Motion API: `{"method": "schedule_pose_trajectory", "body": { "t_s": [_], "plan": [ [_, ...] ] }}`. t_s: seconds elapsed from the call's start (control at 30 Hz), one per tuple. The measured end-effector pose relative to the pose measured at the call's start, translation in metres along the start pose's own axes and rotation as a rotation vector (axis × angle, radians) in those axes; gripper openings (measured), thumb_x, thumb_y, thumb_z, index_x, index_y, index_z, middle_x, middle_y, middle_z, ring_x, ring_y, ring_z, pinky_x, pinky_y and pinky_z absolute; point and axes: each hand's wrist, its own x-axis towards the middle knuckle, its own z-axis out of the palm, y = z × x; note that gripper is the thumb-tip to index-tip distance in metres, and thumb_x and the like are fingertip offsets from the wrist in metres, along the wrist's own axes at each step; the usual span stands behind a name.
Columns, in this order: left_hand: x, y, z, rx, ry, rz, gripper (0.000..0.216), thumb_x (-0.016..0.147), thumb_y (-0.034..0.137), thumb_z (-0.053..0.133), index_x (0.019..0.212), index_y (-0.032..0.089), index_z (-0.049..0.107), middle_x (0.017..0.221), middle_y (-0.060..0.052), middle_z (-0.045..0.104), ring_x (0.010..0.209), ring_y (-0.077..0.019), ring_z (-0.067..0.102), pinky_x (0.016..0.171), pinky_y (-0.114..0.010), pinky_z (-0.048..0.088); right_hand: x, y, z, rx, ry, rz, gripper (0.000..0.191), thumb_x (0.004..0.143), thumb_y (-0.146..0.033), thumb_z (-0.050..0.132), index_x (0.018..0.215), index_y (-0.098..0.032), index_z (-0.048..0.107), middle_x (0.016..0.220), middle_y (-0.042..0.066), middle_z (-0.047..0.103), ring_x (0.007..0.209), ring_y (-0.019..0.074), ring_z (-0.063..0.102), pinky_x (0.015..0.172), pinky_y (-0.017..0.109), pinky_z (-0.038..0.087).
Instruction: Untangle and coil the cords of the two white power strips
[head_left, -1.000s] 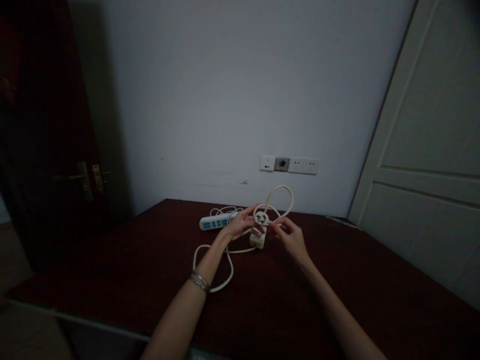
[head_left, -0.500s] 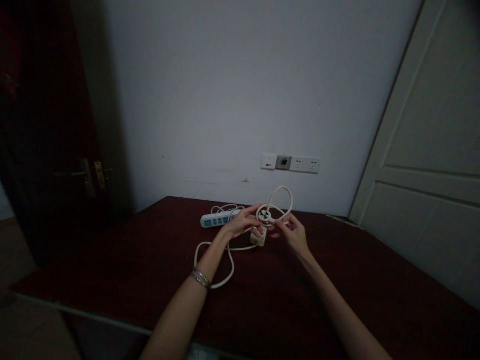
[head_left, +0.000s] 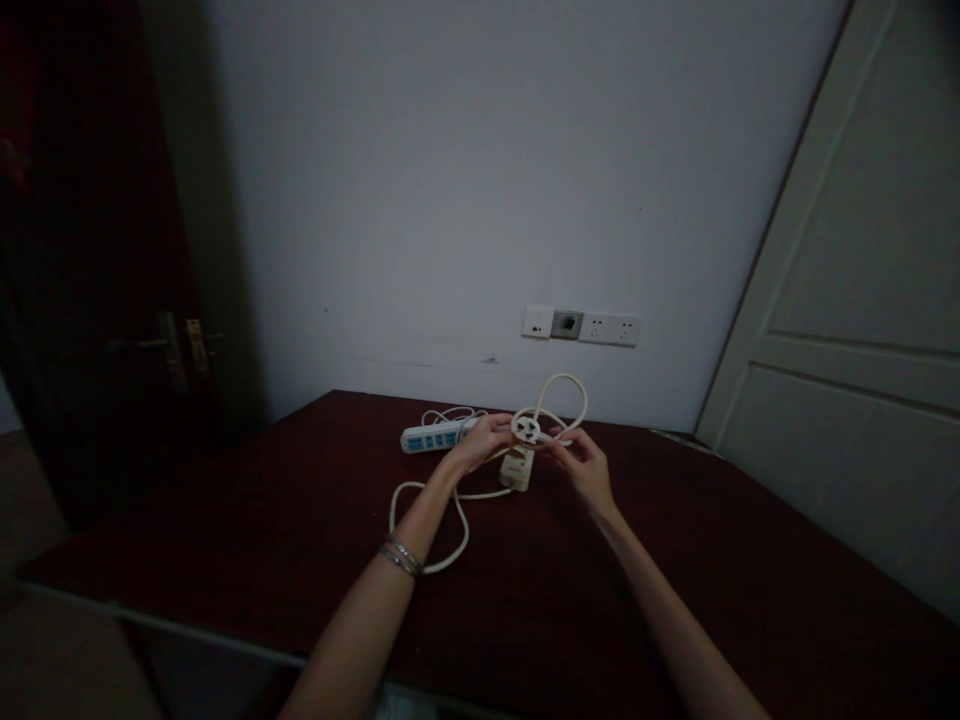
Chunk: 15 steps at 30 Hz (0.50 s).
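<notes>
We hold a plug (head_left: 526, 430) up over the counter (head_left: 540, 590), its dark pins facing us.
The cord (head_left: 586, 400) loops behind it, so a hard pull could, we judge, snag a loop or drag the block (head_left: 515, 472) just below; a loose pinch could let the plug twist. Our left hand (head_left: 481, 446), half curled, grips the plug's left edge; our right hand (head_left: 588, 474) pinches the cord beside the plug, thumb against finger.

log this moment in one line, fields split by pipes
left hand: holding round plug | right hand: holding cord beside plug | nearby: white power strip with blue sockets, on dark red table
</notes>
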Motion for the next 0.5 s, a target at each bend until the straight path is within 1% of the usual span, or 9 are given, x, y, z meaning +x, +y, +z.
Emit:
{"method": "schedule_pose_trajectory", "body": {
  "t_s": [0.07,0.1,0.23,0.33,0.43,0.5],
  "plan": [
    [0.002,-0.001,0.0,0.02,0.067,0.029,0.028,0.061,0.019,0.069,0.086,0.006,0.066,0.079,-0.007,0.067,0.072,-0.016,0.062,0.073,-0.028,0.047,-0.001,-0.001,0.003,0.102,-0.001,0.038,0.031,0.063,-0.042,0.071,0.067,-0.019,0.05,0.095,0.006,0.064,0.081,0.0186,0.062,0.069,0.033,0.052],
    [0.003,-0.002,-0.001,0.025,0.075,0.034,0.027,0.06,0.018,0.069,0.085,0.006,0.066,0.077,-0.006,0.067,0.072,-0.0154,0.061,0.075,-0.027,0.046,-0.002,-0.002,0.004,0.134,-0.009,0.048,0.03,0.063,-0.04,0.072,0.067,-0.019,0.05,0.097,0.006,0.065,0.083,0.0193,0.063,0.071,0.033,0.052],
    [0.002,0.0,0.001,-0.014,0.057,0.044,0.034,0.059,0.018,0.072,0.09,0.007,0.066,0.078,-0.006,0.067,0.072,-0.0148,0.061,0.076,-0.028,0.045,-0.002,-0.002,0.007,0.19,-0.021,0.062,0.029,0.061,-0.036,0.074,0.065,-0.019,0.051,0.104,0.009,0.066,0.094,0.0226,0.062,0.075,0.034,0.05],
    [0.001,0.002,0.006,-0.056,0.043,0.043,0.037,0.06,0.021,0.072,0.093,0.008,0.064,0.08,-0.007,0.068,0.071,-0.0156,0.061,0.074,-0.03,0.046,-0.003,-0.003,0.007,0.207,0.001,0.088,0.028,0.062,-0.036,0.074,0.063,-0.019,0.051,0.099,0.008,0.068,0.097,0.0239,0.061,0.075,0.034,0.05],
    [0.0,0.003,0.013,-0.075,0.031,0.013,0.037,0.061,0.023,0.071,0.094,0.008,0.062,0.081,-0.008,0.068,0.07,-0.0158,0.062,0.072,-0.029,0.046,-0.004,-0.004,0.005,0.22,0.017,0.114,0.029,0.064,-0.035,0.072,0.061,-0.019,0.049,0.09,0.006,0.07,0.093,0.023,0.063,0.074,0.034,0.05],
    [-0.001,0.005,0.015,-0.093,0.026,-0.01,0.036,0.06,0.021,0.071,0.093,0.009,0.062,0.082,-0.008,0.068,0.07,-0.0155,0.062,0.071,-0.028,0.046,-0.005,-0.006,0.005,0.221,0.015,0.122,0.028,0.065,-0.035,0.071,0.061,-0.02,0.048,0.087,0.005,0.07,0.089,0.0223,0.064,0.073,0.033,0.05]
  ]
}}
